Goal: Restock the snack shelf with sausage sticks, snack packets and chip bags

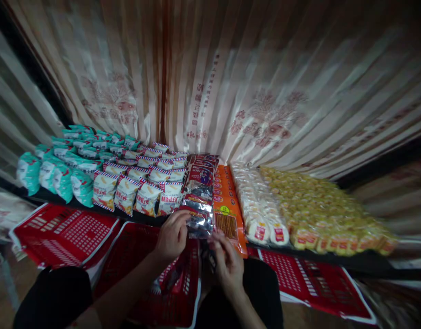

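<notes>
A column of dark, shiny snack packets (pixel 200 179) with red and blue print lies between small white bags and an orange pack. At its near end is a silvery packet (pixel 200 225). My left hand (pixel 174 234) is closed with its fingertips on the left edge of this packet. My right hand (pixel 228 262) has thumb and fingers pinched at its lower right corner. Below the right fingers is another dark packet (pixel 209 257), partly hidden. The orange pack (pixel 227 203) with a yellow-green round mark lies just right of the column.
White bags with striped tops (pixel 147 197) and teal-white bags (pixel 82 187) stand in rows at left. Clear-wrapped white rounds (pixel 258 205) and yellowish packs (pixel 316 210) lie at right. Red printed sheets (pixel 69 233) hang in front. A pleated curtain (pixel 210 68) is behind.
</notes>
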The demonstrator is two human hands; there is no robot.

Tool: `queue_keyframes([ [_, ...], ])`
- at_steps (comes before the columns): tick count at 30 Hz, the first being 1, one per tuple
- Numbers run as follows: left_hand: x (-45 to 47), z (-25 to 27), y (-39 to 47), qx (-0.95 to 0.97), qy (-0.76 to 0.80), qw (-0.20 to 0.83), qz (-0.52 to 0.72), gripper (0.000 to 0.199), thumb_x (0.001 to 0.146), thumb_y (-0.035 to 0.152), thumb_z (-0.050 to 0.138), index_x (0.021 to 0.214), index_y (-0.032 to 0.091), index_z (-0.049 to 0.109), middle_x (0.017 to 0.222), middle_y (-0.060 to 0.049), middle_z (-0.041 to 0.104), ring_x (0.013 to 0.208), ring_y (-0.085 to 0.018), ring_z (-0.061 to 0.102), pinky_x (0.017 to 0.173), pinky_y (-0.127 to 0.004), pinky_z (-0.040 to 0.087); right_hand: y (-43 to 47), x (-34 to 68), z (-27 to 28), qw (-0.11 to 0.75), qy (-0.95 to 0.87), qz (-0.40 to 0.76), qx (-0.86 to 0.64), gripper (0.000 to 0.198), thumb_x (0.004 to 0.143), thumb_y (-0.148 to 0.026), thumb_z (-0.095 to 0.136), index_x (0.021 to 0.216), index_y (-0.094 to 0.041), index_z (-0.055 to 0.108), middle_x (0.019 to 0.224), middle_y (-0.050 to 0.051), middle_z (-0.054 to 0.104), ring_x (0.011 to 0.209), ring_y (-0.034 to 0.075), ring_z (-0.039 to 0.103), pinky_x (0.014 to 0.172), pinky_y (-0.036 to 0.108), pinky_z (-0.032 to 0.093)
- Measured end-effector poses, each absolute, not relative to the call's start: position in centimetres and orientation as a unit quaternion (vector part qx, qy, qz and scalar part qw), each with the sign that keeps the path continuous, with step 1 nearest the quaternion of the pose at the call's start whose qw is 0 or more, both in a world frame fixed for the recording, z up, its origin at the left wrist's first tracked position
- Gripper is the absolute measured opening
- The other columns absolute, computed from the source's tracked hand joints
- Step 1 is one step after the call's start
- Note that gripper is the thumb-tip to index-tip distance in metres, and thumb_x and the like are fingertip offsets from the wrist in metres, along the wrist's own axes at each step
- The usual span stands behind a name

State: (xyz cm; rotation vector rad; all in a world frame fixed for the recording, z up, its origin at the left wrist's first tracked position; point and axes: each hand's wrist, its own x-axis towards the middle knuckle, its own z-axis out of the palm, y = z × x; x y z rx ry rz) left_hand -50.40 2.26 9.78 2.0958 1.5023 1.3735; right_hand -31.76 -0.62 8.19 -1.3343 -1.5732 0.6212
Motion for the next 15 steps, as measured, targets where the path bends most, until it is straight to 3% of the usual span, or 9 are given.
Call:
queue_keyframes([
  [2,-50.7,8.7,0.6,0.713,0.512,0.133,0.46,0.032,0.086,0.011,0.033,0.101,0.016,0.061,0.105,-0.009,0.067,0.102,-0.016,0.062,0.091,-0.03,0.052,-3.0,-32.6,6.9,0.395,-0.691,0.301,-0.525,0.027,0.09,-0.034,0.044,0.097,-0.022,0.067,0.087,0.007,0.072,0.082,0.019,0.068,0.076,0.03,0.053],
  [9,-50.2,5.9,-2.8,0.708,0.541,0.227,0.394,0.035,0.084,0.009,0.031,0.098,0.017,0.063,0.106,-0.009,0.066,0.101,-0.016,0.062,0.089,-0.029,0.052,-5.1,-37.0,5.1,0.089,-0.806,0.389,-0.437,0.028,0.086,-0.017,0.041,0.09,-0.018,0.068,0.088,0.008,0.072,0.083,0.02,0.067,0.074,0.028,0.049],
  [15,-50.4,4.8,-4.8,0.763,0.518,0.328,0.206,0.03,0.081,0.012,0.039,0.098,0.017,0.063,0.108,-0.009,0.064,0.099,-0.018,0.062,0.09,-0.03,0.05,-6.5,-38.5,1.9,-0.081,-0.794,0.334,-0.502,0.034,0.08,-0.011,0.046,0.107,-0.004,0.065,0.103,0.022,0.068,0.097,0.029,0.065,0.081,0.035,0.048],
])
